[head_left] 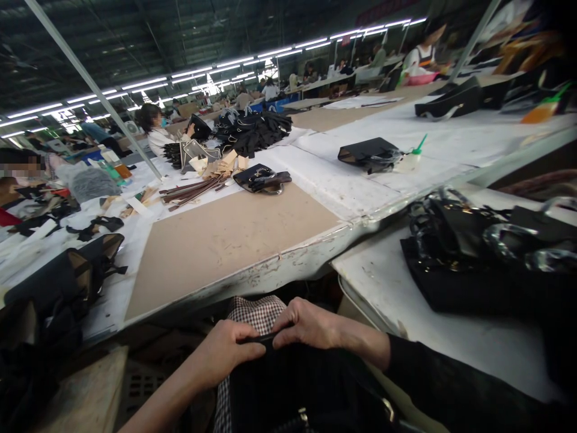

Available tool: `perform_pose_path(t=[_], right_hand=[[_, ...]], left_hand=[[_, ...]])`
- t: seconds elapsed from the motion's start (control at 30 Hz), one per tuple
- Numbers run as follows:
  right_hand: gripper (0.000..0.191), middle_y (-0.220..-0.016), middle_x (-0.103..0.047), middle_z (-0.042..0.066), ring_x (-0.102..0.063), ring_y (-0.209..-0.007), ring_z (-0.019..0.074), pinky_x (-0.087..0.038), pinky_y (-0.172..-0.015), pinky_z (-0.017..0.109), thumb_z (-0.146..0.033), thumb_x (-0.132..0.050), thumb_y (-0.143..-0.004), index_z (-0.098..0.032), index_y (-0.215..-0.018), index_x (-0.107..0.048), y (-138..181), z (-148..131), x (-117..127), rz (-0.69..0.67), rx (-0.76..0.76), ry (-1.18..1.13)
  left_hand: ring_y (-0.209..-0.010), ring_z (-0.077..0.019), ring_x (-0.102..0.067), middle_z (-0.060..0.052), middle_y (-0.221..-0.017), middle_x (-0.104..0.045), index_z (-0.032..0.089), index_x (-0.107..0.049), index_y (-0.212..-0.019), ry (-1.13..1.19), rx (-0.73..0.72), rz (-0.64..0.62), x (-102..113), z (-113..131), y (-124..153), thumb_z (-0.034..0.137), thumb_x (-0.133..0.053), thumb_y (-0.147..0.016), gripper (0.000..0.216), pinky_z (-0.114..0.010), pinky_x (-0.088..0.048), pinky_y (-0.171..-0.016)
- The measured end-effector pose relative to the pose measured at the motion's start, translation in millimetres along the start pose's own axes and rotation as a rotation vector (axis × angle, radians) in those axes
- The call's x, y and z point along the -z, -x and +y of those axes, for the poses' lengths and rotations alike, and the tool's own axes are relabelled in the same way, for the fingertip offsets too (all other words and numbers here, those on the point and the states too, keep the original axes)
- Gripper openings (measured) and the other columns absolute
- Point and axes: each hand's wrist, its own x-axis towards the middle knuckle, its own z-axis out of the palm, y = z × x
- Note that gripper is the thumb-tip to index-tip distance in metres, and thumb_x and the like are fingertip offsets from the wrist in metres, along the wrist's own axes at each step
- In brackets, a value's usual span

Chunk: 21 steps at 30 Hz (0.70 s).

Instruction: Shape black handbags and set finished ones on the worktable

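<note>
A black handbag (288, 385) with gold-coloured metal fittings rests on my lap, over checkered cloth (256, 310). My left hand (228, 349) pinches the bag's upper edge between thumb and fingers. Close beside it, my right hand (306, 325) grips the same edge, its thumb almost meeting the left thumb. The fingers behind the edge are partly hidden. The lower part of the bag is dark and runs out of the frame at the bottom.
Ahead stands a long table with a brown board (234, 240). On it lie a small black bag (261, 178), brown strips (193, 191) and another black bag (369, 153) near a glue bottle (415, 159). More black bags (487, 252) crowd a side table at right. Co-workers sit beyond.
</note>
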Motion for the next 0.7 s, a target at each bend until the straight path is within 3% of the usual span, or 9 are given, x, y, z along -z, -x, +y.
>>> perform_pose_path(t=[0.13,0.27,0.37,0.47,0.57,0.7], right_hand=[[0.014,-0.059,-0.051,-0.005,-0.044,-0.062,0.0123,-0.032,-0.055,0.023,-0.028,-0.072,-0.079,-0.016,-0.074,-0.077,2.3,0.1,-6.3,0.037,-0.008,-0.004],[0.025,-0.057,-0.037,-0.006,-0.034,-0.058,0.0101,-0.026,-0.052,0.025,-0.022,-0.065,-0.081,-0.016,-0.058,-0.056,4.6,3.4,-13.7,0.042,0.011,-0.026],[0.029,-0.058,-0.035,-0.007,-0.033,-0.059,0.0102,-0.026,-0.053,0.025,-0.020,-0.063,-0.081,-0.016,-0.057,-0.048,5.2,5.2,-16.3,0.038,0.017,-0.018],[0.026,-0.058,-0.037,-0.007,-0.035,-0.059,0.0104,-0.027,-0.054,0.025,-0.021,-0.063,-0.083,-0.016,-0.060,-0.052,5.0,-0.4,-13.2,0.020,0.022,0.011],[0.016,-0.062,-0.048,-0.006,-0.042,-0.062,0.0114,-0.030,-0.057,0.024,-0.028,-0.067,-0.085,-0.017,-0.073,-0.067,4.1,-11.4,-6.8,-0.057,0.054,0.088],[0.012,-0.063,-0.053,-0.006,-0.046,-0.063,0.0119,-0.034,-0.060,0.023,-0.029,-0.076,-0.076,-0.018,-0.077,-0.074,-0.4,-14.9,-7.3,-0.063,0.030,0.082]], left_hand=[[-0.061,-0.0121,-0.034,0.006,-0.060,-0.040,0.015,-0.072,-0.073,0.024,0.032,0.065,-5.6,0.3,0.8,0.031,-0.064,-0.080,0.020,-0.025,-0.025,-0.057],[-0.060,-0.0122,-0.036,0.006,-0.059,-0.039,0.016,-0.064,-0.066,0.052,0.068,0.114,-14.1,0.3,-0.1,0.030,-0.062,-0.078,0.019,-0.025,-0.023,-0.054],[-0.061,-0.0127,-0.036,0.005,-0.058,-0.038,0.016,-0.061,-0.064,0.077,0.093,0.149,-19.4,-1.9,-0.4,0.029,-0.061,-0.076,0.018,-0.025,-0.021,-0.052],[-0.061,-0.0131,-0.037,0.005,-0.059,-0.039,0.017,-0.061,-0.064,0.105,0.114,0.162,-21.5,-5.3,0.3,0.029,-0.061,-0.075,0.016,-0.025,-0.021,-0.052],[-0.060,-0.0127,-0.037,0.005,-0.059,-0.040,0.017,-0.061,-0.065,0.127,0.118,0.153,-20.4,-7.4,2.5,0.030,-0.061,-0.075,0.017,-0.025,-0.022,-0.052],[-0.059,-0.0122,-0.035,0.005,-0.059,-0.040,0.016,-0.061,-0.064,0.141,0.102,0.137,-16.6,-7.7,8.2,0.031,-0.063,-0.076,0.019,-0.025,-0.023,-0.053]])
